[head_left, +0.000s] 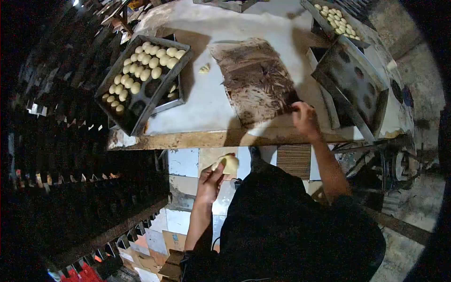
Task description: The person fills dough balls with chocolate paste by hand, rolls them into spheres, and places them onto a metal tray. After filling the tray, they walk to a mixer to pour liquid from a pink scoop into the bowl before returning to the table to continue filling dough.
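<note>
In front of the table edge, my left hand (210, 184) is closed around a pale, flattened piece of dough (230, 165), thumb pressed on it. My right hand (305, 117) has curled fingers at the lower right corner of a sheet (256, 77) smeared with dark brown, chocolate-like paste. Whatever those fingers pinch there is dark and too small to make out. The paste is thick at the sheet's far part and thin and streaky toward me. On the table left of the sheet lies a small dough scrap (204, 69).
At left, a metal tray (162, 89) bearing rows of dough balls (144, 74) rests tilted on another tray. To the right, a dark-stained tray (350, 77) is stacked at an angle on others. Another tray of dough balls (336, 19) stands behind. The worn wooden edge (188, 139) borders the white tabletop.
</note>
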Demonstrator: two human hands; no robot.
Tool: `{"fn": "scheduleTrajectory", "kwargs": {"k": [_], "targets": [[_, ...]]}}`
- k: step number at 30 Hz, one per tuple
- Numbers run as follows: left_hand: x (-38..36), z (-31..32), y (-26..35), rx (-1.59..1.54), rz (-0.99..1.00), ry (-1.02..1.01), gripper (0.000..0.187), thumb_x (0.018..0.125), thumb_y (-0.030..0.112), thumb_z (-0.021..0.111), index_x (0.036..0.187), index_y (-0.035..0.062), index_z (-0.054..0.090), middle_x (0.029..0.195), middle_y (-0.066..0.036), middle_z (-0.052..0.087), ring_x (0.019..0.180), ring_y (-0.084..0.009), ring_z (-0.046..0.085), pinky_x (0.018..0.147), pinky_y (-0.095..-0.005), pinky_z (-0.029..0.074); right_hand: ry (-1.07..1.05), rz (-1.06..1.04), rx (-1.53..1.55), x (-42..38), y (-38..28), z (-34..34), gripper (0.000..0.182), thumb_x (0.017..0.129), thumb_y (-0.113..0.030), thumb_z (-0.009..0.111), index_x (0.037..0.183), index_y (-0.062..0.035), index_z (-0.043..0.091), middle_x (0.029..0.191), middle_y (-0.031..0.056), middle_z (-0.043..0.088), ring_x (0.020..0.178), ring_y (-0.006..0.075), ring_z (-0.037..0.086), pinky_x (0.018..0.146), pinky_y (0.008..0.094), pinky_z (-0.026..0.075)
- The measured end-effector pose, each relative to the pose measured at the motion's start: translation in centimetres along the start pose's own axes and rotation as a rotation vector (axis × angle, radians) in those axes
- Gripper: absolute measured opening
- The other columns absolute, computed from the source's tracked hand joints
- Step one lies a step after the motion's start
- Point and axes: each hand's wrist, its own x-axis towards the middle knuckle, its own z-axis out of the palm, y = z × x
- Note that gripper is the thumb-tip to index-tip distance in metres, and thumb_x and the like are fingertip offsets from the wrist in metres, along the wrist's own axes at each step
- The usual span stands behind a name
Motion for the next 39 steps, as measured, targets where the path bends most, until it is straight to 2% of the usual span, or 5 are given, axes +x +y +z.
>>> {"fn": "scheduleTrajectory", "kwargs": {"k": [5, 15, 21, 33, 39], "targets": [[4.0, 1.1, 2.0, -0.130, 0.119, 0.112, 0.028, 0.089, 0.020, 0.066, 0.109, 0.0013, 0.064, 0.102, -0.005, 0.067, 0.092, -0.0157, 0.062, 0.088, -0.0322, 0.049, -0.617, 0.395, -0.371, 0.7, 8.0, -0.5, 0.042, 0.075, -0.001, 0.055, 0.117, -0.0013, 0.047, 0.100, 0.0241, 0.057, 0.089, 0.0446, 0.057, 0.090, 0.0488, 0.039], [10.2, 8.1, 4.8, -0.080, 0.183, 0.068, 0.038, 0.093, 0.021, 0.057, 0.123, -0.0031, 0.057, 0.128, -0.011, 0.057, 0.115, -0.0213, 0.054, 0.097, -0.0349, 0.043, -0.711, 0.091, -0.242, 8.7, 5.3, 0.4, 0.045, 0.087, -0.007, 0.045, 0.132, -0.0086, 0.050, 0.099, 0.0166, 0.059, 0.077, 0.0363, 0.064, 0.065, 0.0469, 0.053], [11.9, 9.5, 4.6, -0.083, 0.209, 0.065, 0.041, 0.092, 0.022, 0.059, 0.124, -0.0033, 0.056, 0.128, -0.013, 0.057, 0.117, -0.0226, 0.054, 0.101, -0.0369, 0.041, -0.307, -0.158, -0.098, 12.1, 7.7, 5.6, 0.040, 0.084, -0.001, 0.045, 0.122, 0.0003, 0.058, 0.082, 0.0167, 0.057, 0.063, 0.0304, 0.062, 0.055, 0.0392, 0.051], [17.8, 13.0, 4.4, -0.072, 0.196, 0.131, 0.046, 0.091, 0.023, 0.060, 0.131, 0.0010, 0.049, 0.121, -0.013, 0.057, 0.114, -0.0247, 0.054, 0.099, -0.0391, 0.044, -0.925, 0.062, 0.589, 13.3, 9.0, 8.5, 0.030, 0.088, -0.019, 0.056, 0.105, 0.0038, 0.065, 0.088, 0.0184, 0.068, 0.086, 0.0328, 0.066, 0.077, 0.0386, 0.052], [20.8, 14.6, 1.8, -0.249, 0.050, 0.040, 0.041, 0.096, 0.029, 0.047, 0.129, 0.0052, 0.050, 0.115, -0.011, 0.060, 0.101, -0.0211, 0.059, 0.085, -0.0334, 0.049, -0.413, -0.078, 0.619, 9.1, 4.3, 4.4, 0.042, 0.081, -0.001, 0.061, 0.122, -0.0027, 0.059, 0.094, 0.0146, 0.065, 0.080, 0.0285, 0.064, 0.070, 0.0352, 0.053]]}}
